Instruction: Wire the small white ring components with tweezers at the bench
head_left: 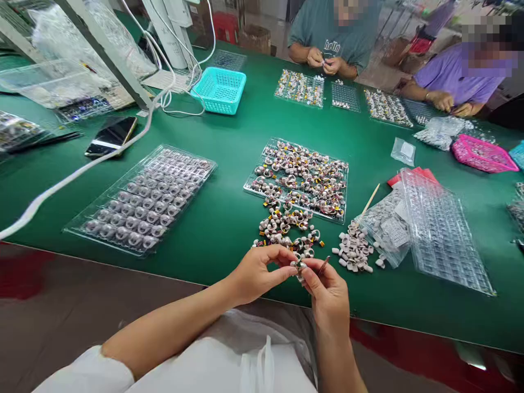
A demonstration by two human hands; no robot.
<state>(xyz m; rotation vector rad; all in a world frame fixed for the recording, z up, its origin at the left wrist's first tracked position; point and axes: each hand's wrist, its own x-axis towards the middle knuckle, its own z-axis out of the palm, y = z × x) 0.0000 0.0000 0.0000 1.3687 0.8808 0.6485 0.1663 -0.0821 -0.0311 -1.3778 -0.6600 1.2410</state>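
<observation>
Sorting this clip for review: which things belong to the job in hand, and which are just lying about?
In use:
left hand and right hand, both on a small part
loose parts
parts tray
white caps

Lying about:
phone
teal basket
pink basket
empty tray

The scene is evenly and brightly lit from overhead. Glare is seen on the clear trays (446, 234) and the phone (110, 136). Shadows are kept soft. Straight lines are bent near the edges, and far faces are pixelated.
</observation>
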